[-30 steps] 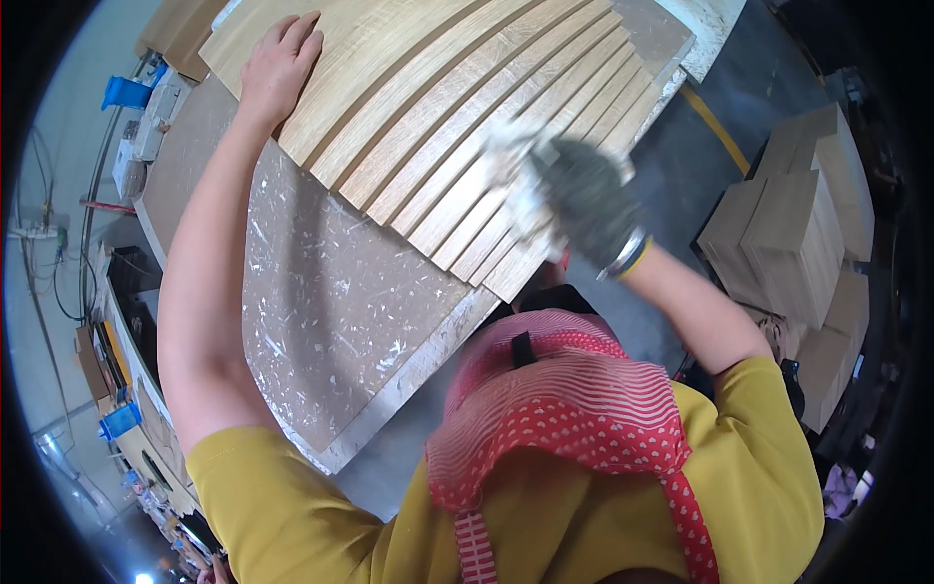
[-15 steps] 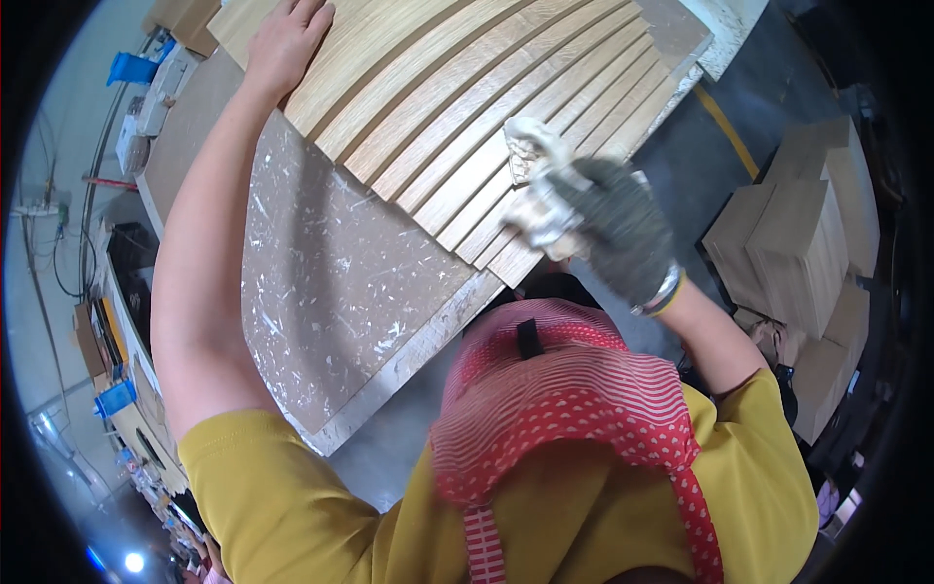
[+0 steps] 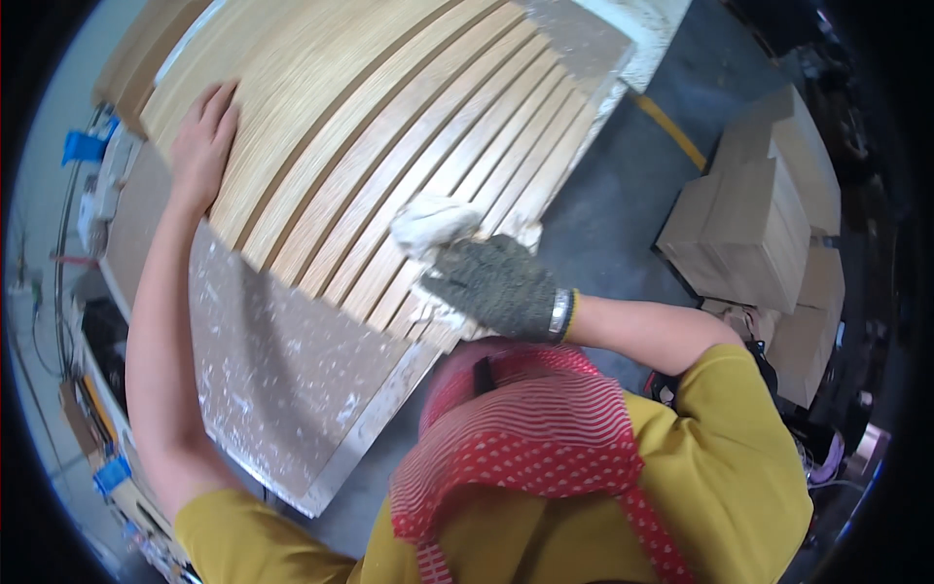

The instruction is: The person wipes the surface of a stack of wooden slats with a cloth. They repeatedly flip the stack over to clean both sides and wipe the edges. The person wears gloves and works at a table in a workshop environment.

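A stack of light wooden boards [image 3: 321, 88] lies fanned out in overlapping steps on the worktable [image 3: 282, 360]. My bare left hand [image 3: 206, 141] rests flat on the widest board at the left, its fingers stretched out and close together. In a dark grey knit glove, my right hand [image 3: 501, 287] grips a whitish rag [image 3: 435, 226] and presses it onto the narrow exposed strips near the stack's right end. Part of the rag bunches out beyond the fingers and more shows beneath the glove. The glove hides how the fingers close on it.
The table's brown top is speckled with white, and its pale edge [image 3: 375, 419] runs near my body. Cardboard boxes [image 3: 744, 229] stand on the floor at the right, past a yellow floor line [image 3: 671, 131]. A blue object [image 3: 86, 146] sits at the far left.
My right hand has brought the rag down and left onto the board strips, where it was blurred near their right edge. My left hand stays on the board as the whole view shifts.
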The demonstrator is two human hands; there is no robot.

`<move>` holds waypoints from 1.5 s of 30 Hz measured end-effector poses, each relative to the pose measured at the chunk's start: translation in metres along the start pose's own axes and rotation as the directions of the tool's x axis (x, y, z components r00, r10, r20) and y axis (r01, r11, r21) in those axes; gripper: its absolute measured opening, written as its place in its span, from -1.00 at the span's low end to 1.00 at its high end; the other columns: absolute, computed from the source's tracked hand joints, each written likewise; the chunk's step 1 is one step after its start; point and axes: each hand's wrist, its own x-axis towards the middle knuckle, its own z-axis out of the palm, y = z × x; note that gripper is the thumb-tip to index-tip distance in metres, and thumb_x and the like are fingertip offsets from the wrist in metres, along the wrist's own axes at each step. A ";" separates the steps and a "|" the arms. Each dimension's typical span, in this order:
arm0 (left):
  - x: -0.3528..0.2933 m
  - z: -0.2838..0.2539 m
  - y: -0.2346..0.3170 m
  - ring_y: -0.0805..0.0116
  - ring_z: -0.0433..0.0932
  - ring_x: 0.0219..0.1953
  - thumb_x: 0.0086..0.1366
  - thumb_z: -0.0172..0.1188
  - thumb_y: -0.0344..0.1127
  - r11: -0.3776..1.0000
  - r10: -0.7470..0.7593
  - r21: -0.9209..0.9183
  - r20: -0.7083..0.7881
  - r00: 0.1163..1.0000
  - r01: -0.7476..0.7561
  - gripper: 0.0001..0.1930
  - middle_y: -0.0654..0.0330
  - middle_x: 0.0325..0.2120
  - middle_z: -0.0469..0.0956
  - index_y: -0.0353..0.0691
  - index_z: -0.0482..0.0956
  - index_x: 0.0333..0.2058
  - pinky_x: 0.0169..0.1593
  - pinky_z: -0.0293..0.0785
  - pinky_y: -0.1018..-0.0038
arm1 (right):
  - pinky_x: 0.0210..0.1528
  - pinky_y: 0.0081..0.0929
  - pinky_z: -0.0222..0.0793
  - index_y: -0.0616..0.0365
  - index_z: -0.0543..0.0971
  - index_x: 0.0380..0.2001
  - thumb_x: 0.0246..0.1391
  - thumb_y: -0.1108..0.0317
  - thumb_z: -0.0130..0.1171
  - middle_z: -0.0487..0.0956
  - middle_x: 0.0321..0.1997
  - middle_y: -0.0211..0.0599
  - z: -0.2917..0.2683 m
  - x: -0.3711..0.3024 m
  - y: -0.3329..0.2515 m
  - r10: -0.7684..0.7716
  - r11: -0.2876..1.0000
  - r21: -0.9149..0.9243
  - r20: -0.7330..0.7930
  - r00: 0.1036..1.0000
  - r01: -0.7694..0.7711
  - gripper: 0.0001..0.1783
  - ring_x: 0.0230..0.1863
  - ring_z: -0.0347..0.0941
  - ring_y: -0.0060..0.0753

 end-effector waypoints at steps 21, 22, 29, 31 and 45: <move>0.000 -0.024 0.033 0.05 0.31 0.19 0.43 -0.15 -0.15 0.998 -0.051 0.052 0.073 0.996 0.047 -0.58 0.04 0.18 0.31 -0.13 0.35 0.19 0.24 0.22 0.33 | 0.22 -0.20 0.25 0.01 0.54 0.05 -0.01 0.37 0.18 0.53 0.06 -0.12 -0.046 -0.120 0.275 0.572 0.819 0.154 -0.279 0.771 -0.552 -0.53 0.15 0.37 -0.03; 0.003 -0.023 0.033 0.05 0.32 0.18 0.43 -0.15 -0.15 0.995 -0.067 0.082 0.074 0.995 0.060 -0.58 0.05 0.17 0.32 -0.12 0.36 0.18 0.23 0.23 0.33 | 0.22 -0.19 0.25 0.00 0.54 0.06 -0.02 0.38 0.19 0.54 0.05 -0.15 -0.046 -0.107 0.253 0.527 0.850 0.178 -0.307 0.793 -0.496 -0.52 0.15 0.38 -0.04; -0.003 -0.016 0.021 0.03 0.38 0.12 0.40 -0.12 -0.13 0.990 -0.031 0.141 0.006 0.999 0.030 -0.60 0.09 0.12 0.39 -0.05 0.39 0.15 0.17 0.29 0.29 | 0.15 -0.13 0.28 0.07 0.49 0.12 -0.09 0.27 0.18 0.49 0.02 -0.05 0.020 -0.062 0.112 0.388 0.918 0.148 -0.144 0.910 -0.368 -0.40 0.07 0.40 -0.02; -0.002 -0.015 0.025 0.02 0.40 0.10 0.39 -0.11 -0.12 0.994 -0.033 0.107 -0.012 0.999 0.034 -0.61 0.10 0.10 0.41 -0.04 0.40 0.14 0.15 0.31 0.28 | 0.16 -0.09 0.25 0.07 0.47 0.13 -0.08 0.29 0.14 0.48 0.05 -0.11 0.007 -0.044 0.061 0.280 0.927 0.263 -0.012 0.960 -0.267 -0.40 0.09 0.39 -0.05; 0.009 0.011 -0.016 0.02 0.36 0.15 0.39 -0.14 -0.03 0.995 0.030 0.094 -0.090 0.996 -0.022 -0.54 0.02 0.12 0.39 -0.05 0.38 0.17 0.18 0.28 0.28 | -0.04 -0.16 0.37 0.07 0.46 0.12 0.00 0.36 0.03 0.54 -0.06 -0.14 0.028 -0.035 -0.010 0.397 0.916 0.015 -0.180 0.900 -0.400 -0.47 -0.04 0.48 -0.17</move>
